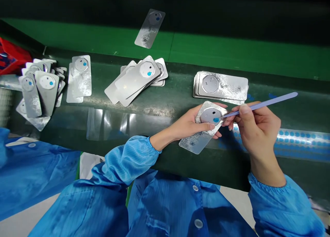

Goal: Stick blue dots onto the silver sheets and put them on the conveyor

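My left hand point(192, 123) grips a silver metal plate point(197, 142) with rounded corners, its thumb on the face and its fingers behind. The plate carries an octagonal grey patch with a dark hole and a blue round sticker point(216, 120). In my right hand point(257, 127) is a pair of lilac tweezers point(273, 101), pinched between thumb and fingers. The tweezer tips meet the plate beside the blue sticker; whether they touch the sticker itself is hard to tell. To the right, partly behind my right hand, lies a clear sheet with rows of blue round stickers point(299, 135).
Just beyond my hands is a stack of plates point(232, 86). Further left lie a fanned pile point(136, 80), a pair of plates point(84, 79) and a heaped pile point(46, 92). One plate point(149, 29) rests on the green surface at the back. A co-worker's blue sleeve point(38, 171) shows at left.
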### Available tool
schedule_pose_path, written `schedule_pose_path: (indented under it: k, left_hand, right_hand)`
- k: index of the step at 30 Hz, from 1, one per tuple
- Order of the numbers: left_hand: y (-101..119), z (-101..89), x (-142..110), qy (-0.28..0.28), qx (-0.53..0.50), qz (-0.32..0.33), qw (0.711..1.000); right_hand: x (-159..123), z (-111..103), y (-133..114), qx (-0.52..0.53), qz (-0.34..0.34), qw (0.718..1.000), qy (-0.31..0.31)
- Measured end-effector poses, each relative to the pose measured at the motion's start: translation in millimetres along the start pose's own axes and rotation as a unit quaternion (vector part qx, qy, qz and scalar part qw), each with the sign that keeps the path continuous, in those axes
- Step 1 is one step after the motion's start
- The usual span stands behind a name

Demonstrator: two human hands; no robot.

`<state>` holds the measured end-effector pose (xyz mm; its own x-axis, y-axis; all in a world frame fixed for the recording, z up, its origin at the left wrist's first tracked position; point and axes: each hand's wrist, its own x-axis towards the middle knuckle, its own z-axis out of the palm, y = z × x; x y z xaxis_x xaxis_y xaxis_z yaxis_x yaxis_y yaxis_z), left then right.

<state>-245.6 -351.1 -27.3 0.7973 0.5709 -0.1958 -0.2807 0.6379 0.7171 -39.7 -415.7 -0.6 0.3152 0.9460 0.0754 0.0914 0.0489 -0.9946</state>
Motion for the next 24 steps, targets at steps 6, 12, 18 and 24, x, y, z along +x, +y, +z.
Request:
schedule_pose_path:
  k: [6, 12, 18, 24]
  left_hand:
    - [0.4, -0.3, -0.2, 0.002, 0.016, -0.004, 1.0]
    - [-0.7, -1.6, 0.8, 0.002, 0.02, -0.008, 1.0]
    - [-0.1, -0.7, 0.7, 0.003, 0.024, -0.007, 1.0]
    - [-0.5, 0.1, 0.1, 0.006, 0.036, -0.005, 0.999]
  right_hand:
    - [1.8, 1.3, -3.0, -0.013, -0.006, 1.0, -0.002]
    - [2.6, 1.8, -1.9, -0.018, -0.015, 1.0, -0.003]
    - [2.5, 2.0, -1.2, -0.025, -0.014, 1.0, 0.006]
    - [0.7, 2.3, -1.6, -0.034, -0.02, 0.999, 0.003]
